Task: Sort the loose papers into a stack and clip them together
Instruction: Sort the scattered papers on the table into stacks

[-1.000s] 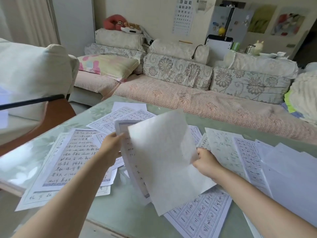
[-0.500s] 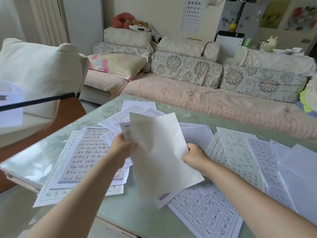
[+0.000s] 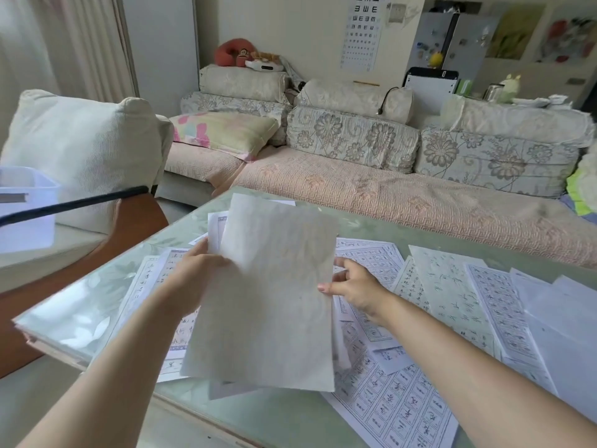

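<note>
The left hand (image 3: 197, 276) and the right hand (image 3: 355, 286) hold a small bundle, the held sheets (image 3: 274, 302), up off the worktop (image 3: 97, 305), tilted so that the blank back of the front page faces the camera. The left grip is clamped on the bundle's left edge about halfway up, with the thumb on the near face and the fingers hidden behind the paper. The right grip pinches the opposite edge at much the same height: the thumb tip lies on the near face right at the edge and the curled fingers (image 3: 344, 262) show just past it. The bundle thus spans between the 2 grips, rising above them and hanging below them. At least 1 printed page peeks out behind the front one at the upper left and along the bottom. How many pages the bundle has cannot be told.

Under and around it the loose papers (image 3: 452, 302) lie spread flat and overlapping on the worktop, some to the left beneath the left forearm, more to the right, and a gridded sheet (image 3: 397, 412) nearest the camera. A sofa (image 3: 355, 189) stands beyond the worktop.
</note>
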Motion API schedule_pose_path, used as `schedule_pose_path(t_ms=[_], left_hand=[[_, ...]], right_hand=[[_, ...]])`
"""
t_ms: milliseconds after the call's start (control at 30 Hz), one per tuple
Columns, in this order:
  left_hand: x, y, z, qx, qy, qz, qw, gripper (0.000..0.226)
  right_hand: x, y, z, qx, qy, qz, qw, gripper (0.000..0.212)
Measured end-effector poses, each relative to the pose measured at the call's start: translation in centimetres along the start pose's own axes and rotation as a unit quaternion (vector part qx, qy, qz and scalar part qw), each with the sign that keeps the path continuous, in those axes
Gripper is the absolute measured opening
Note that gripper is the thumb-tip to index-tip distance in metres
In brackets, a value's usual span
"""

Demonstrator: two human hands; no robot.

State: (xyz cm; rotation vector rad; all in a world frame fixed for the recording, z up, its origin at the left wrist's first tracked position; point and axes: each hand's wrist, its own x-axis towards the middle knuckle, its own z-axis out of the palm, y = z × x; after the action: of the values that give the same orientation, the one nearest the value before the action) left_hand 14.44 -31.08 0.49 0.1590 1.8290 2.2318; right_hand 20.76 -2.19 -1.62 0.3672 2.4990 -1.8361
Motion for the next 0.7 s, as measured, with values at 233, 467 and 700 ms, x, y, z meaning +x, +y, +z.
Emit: schedule_pose_path(t_ms=[233,467,700], left_hand=[[-0.2,-0.8,-0.3,0.023,-0.056,-0.009,0.998,0.048],[0.2,-2.6,1.6,0.128,-0.056,-0.007,0.99,0.063],[2.9,-4.4,1.8,0.399,0.058,0.031,0.915,0.044]], right_hand=[[0.6,-0.3,2.1,0.041,0.002,-0.049,0.998,0.024],[0.3,0.8,0.6,0.025,0.007,0.006,1.0,0.018],[0.0,1.6,-2.6,-0.037,0.11,0.044,0.992,0.016]])
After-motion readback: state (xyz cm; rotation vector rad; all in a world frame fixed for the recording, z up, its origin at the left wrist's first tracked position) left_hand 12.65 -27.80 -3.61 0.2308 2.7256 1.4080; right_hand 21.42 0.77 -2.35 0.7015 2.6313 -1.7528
